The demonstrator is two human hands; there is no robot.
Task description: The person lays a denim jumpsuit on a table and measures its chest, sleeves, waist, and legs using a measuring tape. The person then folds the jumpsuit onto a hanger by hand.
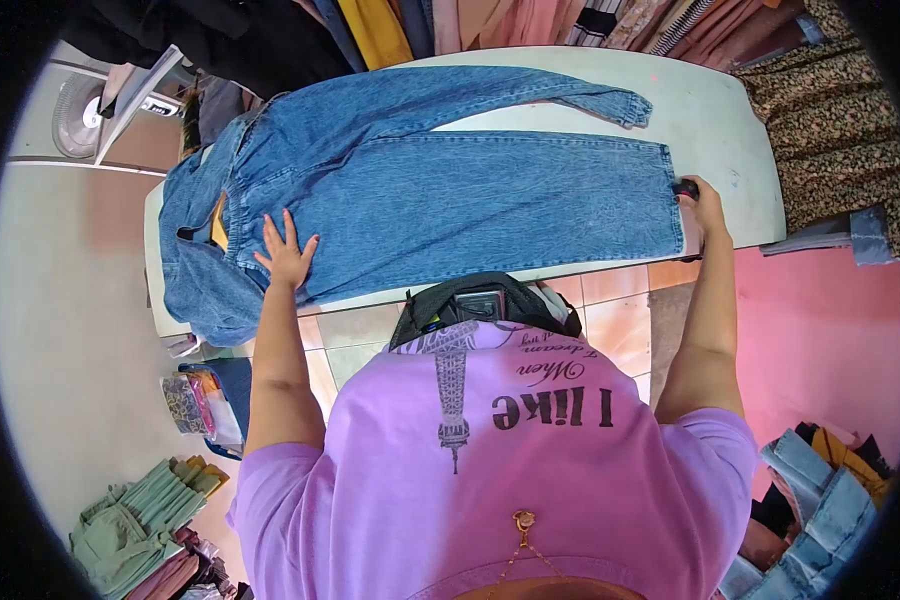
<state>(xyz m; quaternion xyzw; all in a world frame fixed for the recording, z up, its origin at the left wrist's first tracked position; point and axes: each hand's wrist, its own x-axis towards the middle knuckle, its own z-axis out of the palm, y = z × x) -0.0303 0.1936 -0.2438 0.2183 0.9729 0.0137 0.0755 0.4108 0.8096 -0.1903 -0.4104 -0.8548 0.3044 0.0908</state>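
A blue denim garment with a gathered waist and two long legs, apparently a jumpsuit, lies across the pale board. The near leg is spread flat, and the far leg angles away to a gathered cuff. My left hand rests on the denim near the waist, palm down with fingers spread. At the near leg's hem, my right hand is closed around the black handle of what looks like an iron. Most of that tool is hidden by the hand. Something yellow shows inside the waist opening.
Clothes hang along the far side, including a yellow piece. Patterned fabric hangs at the right. Folded green clothes are stacked lower left; denim pieces lie lower right. A fan stands at upper left.
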